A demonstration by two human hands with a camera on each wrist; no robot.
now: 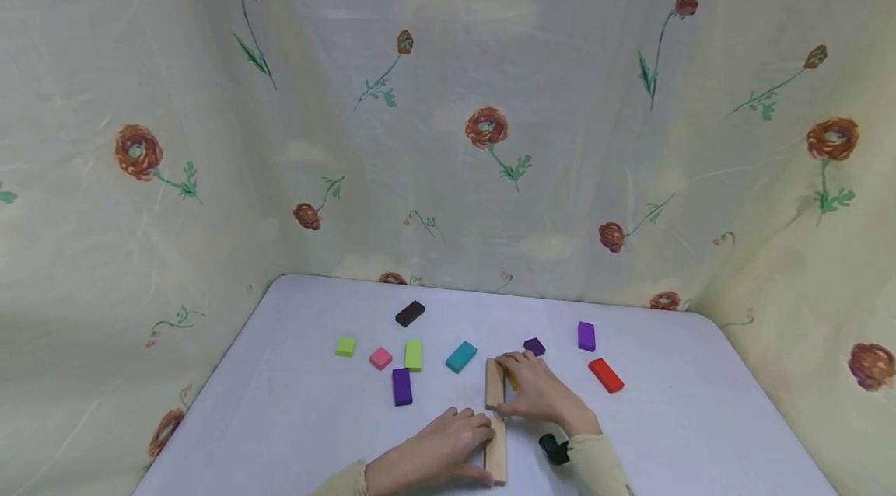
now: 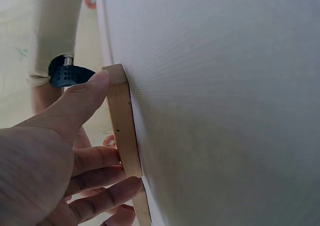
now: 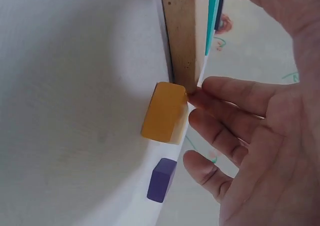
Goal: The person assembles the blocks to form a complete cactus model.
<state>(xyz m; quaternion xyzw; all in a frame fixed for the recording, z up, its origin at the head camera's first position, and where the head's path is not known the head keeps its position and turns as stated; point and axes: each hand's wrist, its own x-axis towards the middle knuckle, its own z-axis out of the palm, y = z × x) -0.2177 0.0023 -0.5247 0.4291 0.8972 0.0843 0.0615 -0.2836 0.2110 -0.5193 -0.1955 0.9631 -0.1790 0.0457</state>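
Observation:
Two plain wooden blocks lie end to end on the white table, in line away from me. My left hand (image 1: 441,445) holds the near wooden block (image 1: 496,451), its thumb at the near end and its fingers by the far end, as the left wrist view shows. The far wooden block (image 1: 494,383) is held lengthwise by my right hand (image 1: 537,393), thumb at its near end and fingertips at its far end. Beside that far end is a yellow block (image 3: 164,113), mostly covered by the right hand in the head view.
Left of the hands lie a purple block (image 1: 402,387), a pink block (image 1: 381,358), two lime blocks and a black block (image 1: 410,314). A teal block (image 1: 461,357) is behind; a red block (image 1: 605,375) and two purple ones sit right. Flowered curtains surround the table (image 1: 280,403).

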